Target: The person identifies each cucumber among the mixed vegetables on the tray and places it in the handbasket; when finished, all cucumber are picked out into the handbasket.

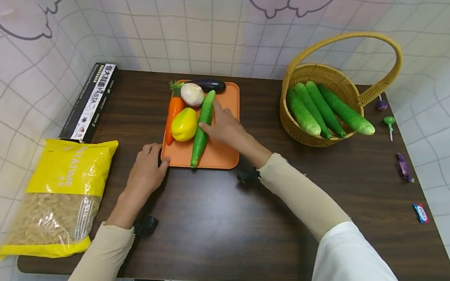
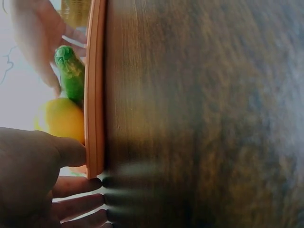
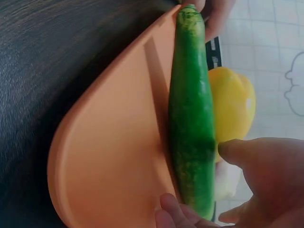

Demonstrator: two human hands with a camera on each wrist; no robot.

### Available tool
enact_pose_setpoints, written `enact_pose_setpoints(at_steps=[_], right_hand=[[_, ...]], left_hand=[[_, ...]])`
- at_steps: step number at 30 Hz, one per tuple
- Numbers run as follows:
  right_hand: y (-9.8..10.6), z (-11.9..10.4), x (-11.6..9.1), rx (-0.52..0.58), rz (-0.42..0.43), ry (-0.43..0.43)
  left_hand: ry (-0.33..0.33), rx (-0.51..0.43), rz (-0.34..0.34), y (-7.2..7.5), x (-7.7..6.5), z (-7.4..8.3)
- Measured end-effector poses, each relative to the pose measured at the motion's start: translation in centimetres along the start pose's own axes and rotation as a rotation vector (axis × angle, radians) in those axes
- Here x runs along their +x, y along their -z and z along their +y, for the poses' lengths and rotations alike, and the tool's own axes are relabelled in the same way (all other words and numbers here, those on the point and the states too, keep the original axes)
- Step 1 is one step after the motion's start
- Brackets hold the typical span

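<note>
An orange tray (image 1: 226, 151) holds a cucumber (image 1: 204, 138), a yellow bell pepper (image 1: 184, 124), a carrot (image 1: 173, 113), a whitish round vegetable (image 1: 192, 94) and an eggplant (image 1: 212, 85). My right hand (image 1: 225, 125) grips the cucumber from above, with thumb (image 3: 232, 151) on the pepper side and fingers (image 3: 173, 209) on the other. One end of the cucumber overlaps the tray's near rim. At the tray's near left corner, my left hand (image 1: 145, 170) holds the edge; its thumb (image 2: 73, 152) and index finger (image 2: 76, 186) straddle the corner, the other fingers spread beside it.
To the right stands a wicker basket (image 1: 287, 112) with several more cucumbers (image 1: 329, 113). Lollipops and wrapped sweets (image 1: 403, 167) line the table's right edge. On the left lie a yellow pasta bag (image 1: 63, 172) and a black pasta box (image 1: 93, 100).
</note>
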State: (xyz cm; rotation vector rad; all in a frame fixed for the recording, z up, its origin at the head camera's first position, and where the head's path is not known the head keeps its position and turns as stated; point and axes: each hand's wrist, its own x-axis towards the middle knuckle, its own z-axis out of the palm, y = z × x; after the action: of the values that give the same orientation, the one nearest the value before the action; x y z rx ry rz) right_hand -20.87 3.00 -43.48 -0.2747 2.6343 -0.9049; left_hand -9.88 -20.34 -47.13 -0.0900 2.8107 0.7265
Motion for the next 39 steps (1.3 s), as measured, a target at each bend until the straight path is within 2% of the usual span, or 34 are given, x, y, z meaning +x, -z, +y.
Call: enact_pose_setpoints(at_steps=[8, 11, 18, 25, 33, 39], right_hand=[[-0.57, 0.17, 0.15, 0.013, 0.002, -0.003], [-0.39, 0.15, 0.07, 0.011, 0.001, -0.028], [-0.12, -0.1, 0.04, -0.071, 0.014, -0.041], [-0.45, -0.16, -0.2, -0.087, 0.031, -0.054], [-0.19, -0.18, -0.35, -0.073, -0.001, -0.111], [-0.09, -0.1, -0.37, -0.071, -0.013, -0.099]], left_hand=[[-0.008, -0.005, 0.011, -0.04, -0.15, 0.05], [-0.007, -0.001, 0.01, -0.07, -0.11, 0.05], [0.0, 0.0, 0.008, -0.11, -0.1, 0.16], [0.002, 0.005, 0.012, -0.11, -0.01, 0.17], [-0.004, 0.0, 0.011, -0.03, -0.04, 0.2], [-0.028, 0.006, 0.032, -0.07, -0.13, 0.14]])
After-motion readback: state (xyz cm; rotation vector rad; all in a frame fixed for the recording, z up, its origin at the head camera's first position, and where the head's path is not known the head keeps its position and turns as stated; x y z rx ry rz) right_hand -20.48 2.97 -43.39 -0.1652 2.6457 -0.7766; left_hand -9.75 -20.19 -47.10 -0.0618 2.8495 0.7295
